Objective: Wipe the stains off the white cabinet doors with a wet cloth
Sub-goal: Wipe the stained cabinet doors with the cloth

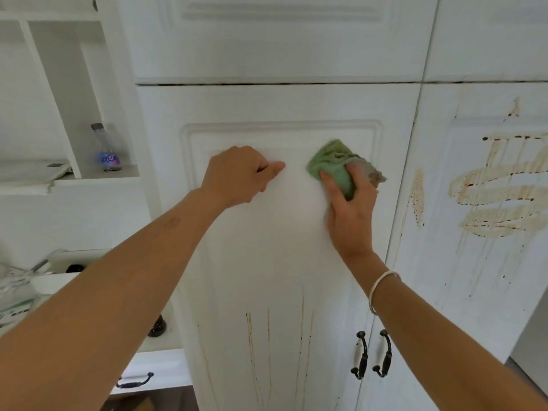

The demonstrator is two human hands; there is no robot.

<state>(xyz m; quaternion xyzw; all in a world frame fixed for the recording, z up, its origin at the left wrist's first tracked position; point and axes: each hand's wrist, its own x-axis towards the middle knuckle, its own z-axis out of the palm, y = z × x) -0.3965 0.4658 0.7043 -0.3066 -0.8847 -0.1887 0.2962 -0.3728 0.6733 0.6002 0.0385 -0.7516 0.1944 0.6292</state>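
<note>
A: In the head view, what are our 2 hands doing?
B: Our right hand (351,212) grips the green cloth (333,164) against the upper panel of the left cabinet door (267,256). Our left hand (238,175) is curled and holds nothing, with 1 finger pointing along that panel.
A: Stains?
B: Brown smears (498,197) cover the right door (462,292), and thin drips (252,339) run low on the left.

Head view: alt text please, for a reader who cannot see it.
The right hand holds a bunched green cloth against the left cabinet door, whose upper panel looks clean while brown drips run low down. The left hand, fingers curled, touches that door; the right door is heavily smeared.
</note>
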